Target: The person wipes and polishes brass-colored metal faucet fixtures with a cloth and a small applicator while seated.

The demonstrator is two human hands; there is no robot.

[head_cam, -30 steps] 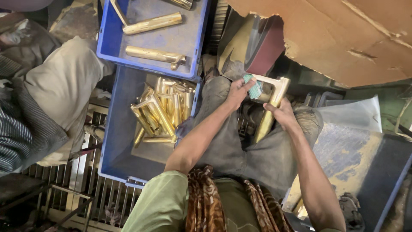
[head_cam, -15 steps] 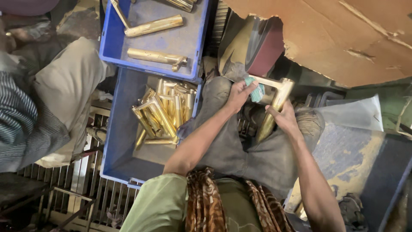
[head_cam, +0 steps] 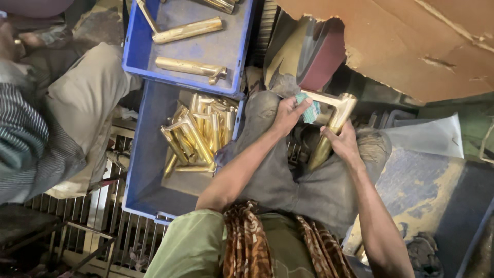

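Observation:
I hold an L-shaped brass door handle (head_cam: 337, 116) over my lap, just below a dark red abrasive belt (head_cam: 321, 54). My right hand (head_cam: 342, 144) grips the long lever part of the handle. My left hand (head_cam: 288, 116) presses a small teal cloth (head_cam: 310, 110) against the short end of the handle near the belt. Both forearms reach forward over my grey trousers.
To my left a blue crate (head_cam: 146, 175) holds several brass handles (head_cam: 198, 136). A second blue crate (head_cam: 206, 51) behind it carries three more handles. Another person in a striped shirt (head_cam: 31, 139) sits at far left. Torn cardboard (head_cam: 411, 41) covers the upper right. A metal grate (head_cam: 103, 226) lies below.
The brass handle and both hands stay by the belt with only slight shifts. The person at left has leaned further into view.

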